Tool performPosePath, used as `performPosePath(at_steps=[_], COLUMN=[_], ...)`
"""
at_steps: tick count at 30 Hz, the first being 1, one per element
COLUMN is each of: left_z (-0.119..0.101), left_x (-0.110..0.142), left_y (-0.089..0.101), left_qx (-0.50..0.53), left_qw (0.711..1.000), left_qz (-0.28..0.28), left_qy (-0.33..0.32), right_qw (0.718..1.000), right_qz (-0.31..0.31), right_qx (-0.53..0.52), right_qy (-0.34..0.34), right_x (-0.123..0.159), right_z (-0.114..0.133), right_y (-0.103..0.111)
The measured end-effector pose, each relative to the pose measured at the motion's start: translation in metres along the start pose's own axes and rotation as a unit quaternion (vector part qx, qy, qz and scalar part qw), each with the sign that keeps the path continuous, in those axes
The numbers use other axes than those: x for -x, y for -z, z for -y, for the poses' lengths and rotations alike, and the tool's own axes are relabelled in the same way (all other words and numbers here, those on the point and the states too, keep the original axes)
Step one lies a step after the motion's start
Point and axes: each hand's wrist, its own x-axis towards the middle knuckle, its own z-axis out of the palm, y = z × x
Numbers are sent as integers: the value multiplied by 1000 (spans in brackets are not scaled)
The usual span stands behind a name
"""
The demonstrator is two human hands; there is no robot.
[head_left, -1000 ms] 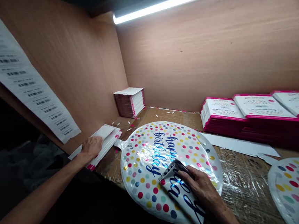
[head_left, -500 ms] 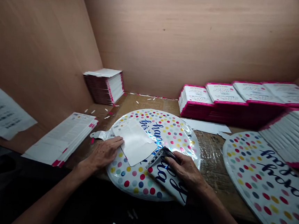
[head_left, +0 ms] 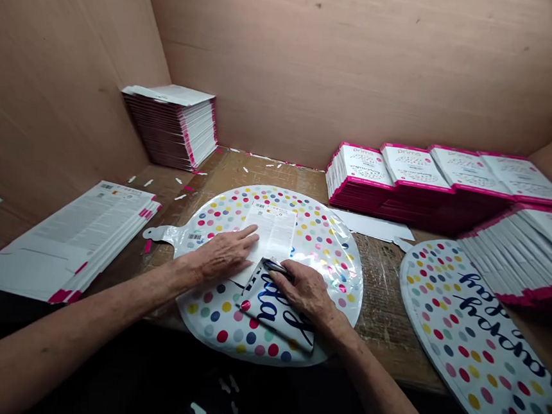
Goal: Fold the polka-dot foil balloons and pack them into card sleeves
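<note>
Two dotted foil balloons are laid on the bench (head_left: 383, 306): one (head_left: 304, 216) under the hands, one (head_left: 468, 333) to the right. A paper (head_left: 274, 229) is pressed by the spread left grip (head_left: 218, 251). A folded foil flap (head_left: 271, 310) is pressed by the right grip (head_left: 304, 293). The paper's printed side is now shown, not its blank side.

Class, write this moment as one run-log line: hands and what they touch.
left hand: on barcode label | right hand: on folded foil flap | beneath: polka-dot foil balloon

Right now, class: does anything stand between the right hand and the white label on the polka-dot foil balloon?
Yes, slightly: the right hand rests on the balloon's folded-over flap, whose upper edge lies just below the label.
</note>
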Motion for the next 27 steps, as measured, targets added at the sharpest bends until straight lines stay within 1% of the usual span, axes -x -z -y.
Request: performPosePath(at_steps=[3,6,10,13,16,19,21,23,25,26,27], left_z=[12,16,12,6,1,-1,-5,-12,-22,-28,-34], left_x=[-8,-15,-22,-25,-29,-34,-35,-34,-31,-29,-28], left_y=[-6,-13,-14,-8,0,4,6,8,12,15,18], left_qx=[7,-43,-139,-163,-154,-98,-72,-76,-91,-99,-107], left_qw=[998,996,986,982,983,991,993,993,993,992,991], left_qz=[-7,10,43,57,64,67,85,91,77,72,68], left_qy=[-59,-79,-81,-79,-76,-56,-38,-14,14,26,34], right_qw=[1000,1000,999,999,999,1000,998,993,985,984,984], right_qz=[-8,-22,-27,-28,-17,-11,-41,-108,-168,-178,-172], right_qx=[2,-4,-17,-21,-21,-25,-40,-47,-34,-20,-6], right_qy=[20,21,17,19,18,15,18,10,-11,-23,-36], right_x=[1,1,1,2,1,1,3,6,9,10,11], right_z=[-4,-6,-6,-5,-6,-5,-5,-4,-5,-6,-6], right_y=[-4,-6,-6,-6,-5,-5,-6,-8,-8,-8,-7])
